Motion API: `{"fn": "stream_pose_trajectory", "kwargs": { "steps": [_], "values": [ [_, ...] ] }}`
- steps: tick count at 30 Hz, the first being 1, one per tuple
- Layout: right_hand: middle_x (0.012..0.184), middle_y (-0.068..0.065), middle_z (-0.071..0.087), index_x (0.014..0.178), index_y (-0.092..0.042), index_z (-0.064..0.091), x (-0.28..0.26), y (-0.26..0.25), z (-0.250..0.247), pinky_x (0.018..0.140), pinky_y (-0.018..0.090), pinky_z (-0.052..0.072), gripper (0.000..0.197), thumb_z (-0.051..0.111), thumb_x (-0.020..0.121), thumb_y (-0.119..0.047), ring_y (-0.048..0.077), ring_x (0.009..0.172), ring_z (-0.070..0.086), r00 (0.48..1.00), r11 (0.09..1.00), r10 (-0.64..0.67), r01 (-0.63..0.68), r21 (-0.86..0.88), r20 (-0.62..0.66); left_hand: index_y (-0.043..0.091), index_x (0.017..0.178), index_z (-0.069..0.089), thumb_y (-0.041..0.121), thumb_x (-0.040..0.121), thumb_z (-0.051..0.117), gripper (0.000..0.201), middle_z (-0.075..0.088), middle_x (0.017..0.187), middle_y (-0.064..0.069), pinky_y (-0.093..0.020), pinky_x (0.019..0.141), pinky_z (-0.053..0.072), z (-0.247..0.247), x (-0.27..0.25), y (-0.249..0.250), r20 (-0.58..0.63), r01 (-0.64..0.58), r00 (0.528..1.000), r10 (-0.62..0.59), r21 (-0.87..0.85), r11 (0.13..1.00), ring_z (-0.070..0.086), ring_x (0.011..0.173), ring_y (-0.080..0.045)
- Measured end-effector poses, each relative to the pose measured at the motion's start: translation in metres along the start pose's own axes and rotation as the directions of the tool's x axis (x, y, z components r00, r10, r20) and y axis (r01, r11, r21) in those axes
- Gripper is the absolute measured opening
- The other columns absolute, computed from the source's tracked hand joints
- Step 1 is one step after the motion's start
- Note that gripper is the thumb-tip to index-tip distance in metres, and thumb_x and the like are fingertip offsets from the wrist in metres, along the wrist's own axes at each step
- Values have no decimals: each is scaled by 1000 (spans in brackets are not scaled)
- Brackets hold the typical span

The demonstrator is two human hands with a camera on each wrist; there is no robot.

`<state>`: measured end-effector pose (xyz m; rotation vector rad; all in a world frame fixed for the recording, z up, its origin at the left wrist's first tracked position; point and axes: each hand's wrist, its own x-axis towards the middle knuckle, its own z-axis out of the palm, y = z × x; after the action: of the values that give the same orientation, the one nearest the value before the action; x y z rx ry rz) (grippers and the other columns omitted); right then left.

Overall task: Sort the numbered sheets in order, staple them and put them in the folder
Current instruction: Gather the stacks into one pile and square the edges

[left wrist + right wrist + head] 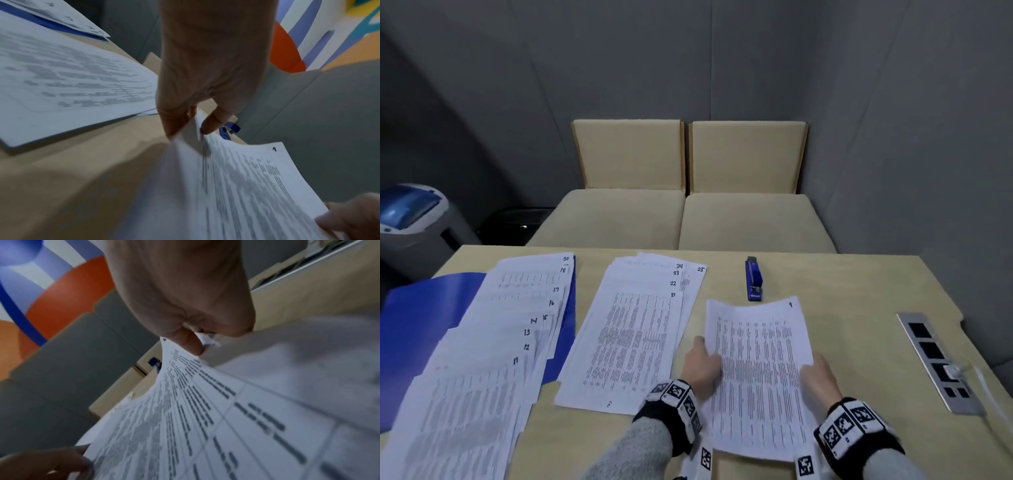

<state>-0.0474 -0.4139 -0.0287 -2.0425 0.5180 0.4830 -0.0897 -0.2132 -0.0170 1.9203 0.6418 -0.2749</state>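
both hands lift a small bundle of sheets (758, 373) clear of the table (859, 308): left hand (702, 363) pinches its left edge, right hand (820, 378) its right edge, thumbs on top, likely to square it. the top sheet is marked 1 or 9, too blurred to tell. fanned stacks 11–20 (493, 342), lying on the open blue folder (424, 308), and 21–25 (640, 329) keep corner numbers readable. the blue stapler (754, 279) waits just beyond.

sheets (756, 370): matt white paper
folder (421, 308): smooth blue plastic
stapler (753, 281): glossy blue
worktop (859, 308): smooth pale wood-look
chairs (626, 154): beige cloth
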Motion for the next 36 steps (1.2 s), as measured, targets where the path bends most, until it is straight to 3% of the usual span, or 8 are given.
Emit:
{"fn": "stream_pose_trajectory", "kwargs": {
  "steps": [3,5,7,9,16,24,29,36],
  "values": [
    [93,9,55,114,-5,44,-2,12,5,69,33,45,27,32,90,-3,27,78,53,996,992,80,-83,-90,-40,7,133,36,8,93,42,41,56,117,-12,-28,76,53,-6,10,-19,28,41,999,-46,164,986,61,93,-22],
    [105,17,49,115,-2,35,-5,10,3,78,37,42,24,39,91,-2,34,92,49,986,977,118,-137,-162,-121,10,132,40,10,91,43,40,50,125,-10,-33,90,48,-21,16,-27,6,3,1000,-5,258,966,56,107,-25],
    [130,22,36,130,-7,32,-9,4,7,100,46,35,45,48,88,-9,37,118,39,968,940,84,-157,-304,-238,14,127,45,12,93,41,34,48,125,-8,-31,85,45,-45,21,-35,-69,-55,995,77,281,958,54,100,-22],
    [141,18,22,140,-17,26,-12,-14,21,107,50,22,57,50,88,-15,34,129,26,964,910,-39,-74,-409,-262,15,120,50,13,94,40,28,51,120,-6,-31,77,45,-81,27,-42,-190,-105,968,161,276,956,55,89,-20],
    [140,15,26,137,-17,38,-48,-95,136,103,50,29,48,50,91,-10,34,127,29,926,877,-376,366,-310,29,12,115,55,14,93,43,25,54,119,-11,-40,87,46,-245,36,-113,-495,75,858,137,384,920,53,105,-28],
    [122,9,40,115,-18,51,-97,-129,294,93,31,42,24,41,95,-8,22,110,49,814,804,-428,541,-245,393,20,133,29,29,79,59,63,31,134,-9,-42,98,38,-392,-16,-254,-560,605,751,-350,368,706,32,126,-28],
    [102,-2,54,101,-19,56,-135,-128,380,78,22,41,18,45,92,-8,12,87,53,693,752,-434,631,-194,575,17,139,18,46,64,80,101,27,135,-13,-37,104,34,-412,-9,-286,-470,627,769,-433,427,652,34,126,-32],
    [90,-2,51,105,-23,45,-146,-128,421,75,26,41,22,50,87,-12,14,81,51,728,809,-278,530,-256,627,10,127,16,42,53,90,110,51,121,-14,-39,96,46,-430,13,-300,-450,633,757,-473,328,702,50,116,-31]
  ]
}}
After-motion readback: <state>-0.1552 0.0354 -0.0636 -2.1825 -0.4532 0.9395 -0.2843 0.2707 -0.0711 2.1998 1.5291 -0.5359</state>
